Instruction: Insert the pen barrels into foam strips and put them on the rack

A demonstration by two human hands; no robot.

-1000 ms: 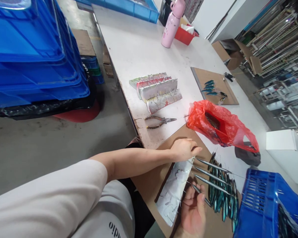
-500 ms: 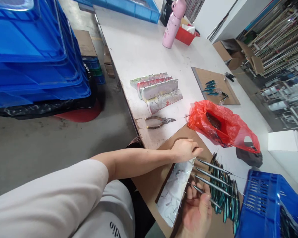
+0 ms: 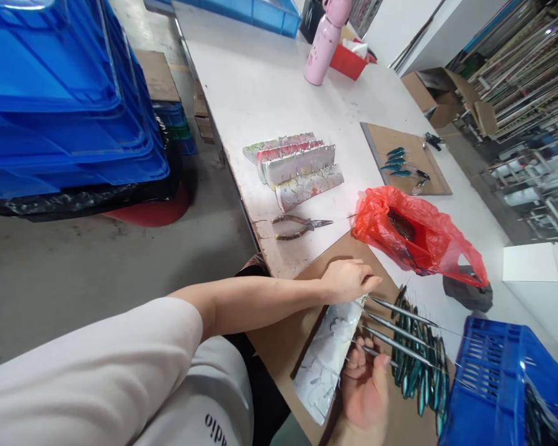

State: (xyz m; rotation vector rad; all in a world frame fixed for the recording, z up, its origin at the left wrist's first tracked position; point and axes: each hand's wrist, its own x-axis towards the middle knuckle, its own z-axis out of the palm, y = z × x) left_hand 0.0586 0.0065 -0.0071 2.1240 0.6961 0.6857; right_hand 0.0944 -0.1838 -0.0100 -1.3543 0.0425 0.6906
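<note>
- My right hand [image 3: 366, 387] is pinched around a grey rod [image 3: 370, 350], just beside the white strip [image 3: 328, 356].
- My left hand [image 3: 348, 282] curls over the strip's upper end; I can't tell its grip.
- Three similar rods [image 3: 397, 347] jut between them.

The left hand [image 3: 348, 282] curls at the upper end of a white strip [image 3: 326, 353], its grip hidden, while the right hand [image 3: 365, 387], palm up, holds a slim grey spindle [image 3: 370, 350] beside the strip's edge. Three more grey spindles [image 3: 402, 347] jut out above it towards a row of teal fishing lures [image 3: 413, 371] on brown cardboard [image 3: 279, 337]. Needle-nose pliers [image 3: 310, 225] lie near a red plastic bag [image 3: 372, 214].
</note>
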